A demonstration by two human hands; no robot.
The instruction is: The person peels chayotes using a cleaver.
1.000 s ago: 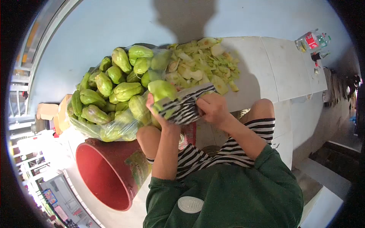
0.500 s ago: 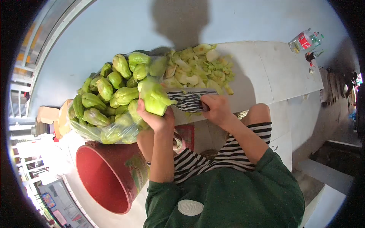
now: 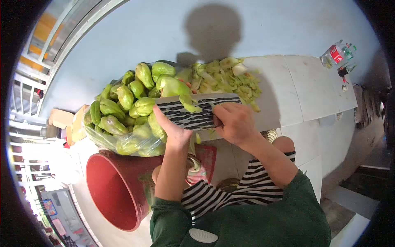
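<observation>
My right hand (image 3: 235, 123) is closed round the handle end of a broad cleaver (image 3: 173, 111), whose blade shows black and white stripes. Behind that blade my left hand (image 3: 176, 133) grips a pale green, partly peeled chayote (image 3: 172, 85); the blade hides most of its fingers. A strip of peel (image 3: 190, 105) hangs over the front of the blade. Just beyond, to the left, a clear plastic bag (image 3: 140, 144) is heaped with whole green chayotes (image 3: 125, 96). Cut peelings and pale pieces (image 3: 226, 80) lie in a pile past the cleaver.
A red bucket (image 3: 109, 191) lies tipped with its mouth toward the lower left. Cardboard boxes (image 3: 78, 125) stand by the left wall. Plastic bottles (image 3: 334, 57) are at the far right end of the white tiled ledge (image 3: 292, 88). A red mat (image 3: 207, 160) lies below my hands.
The cleaver has moved left across the chayote, and its blade now covers much of my left hand. The chayote has turned away behind it. The view has shifted slightly.
</observation>
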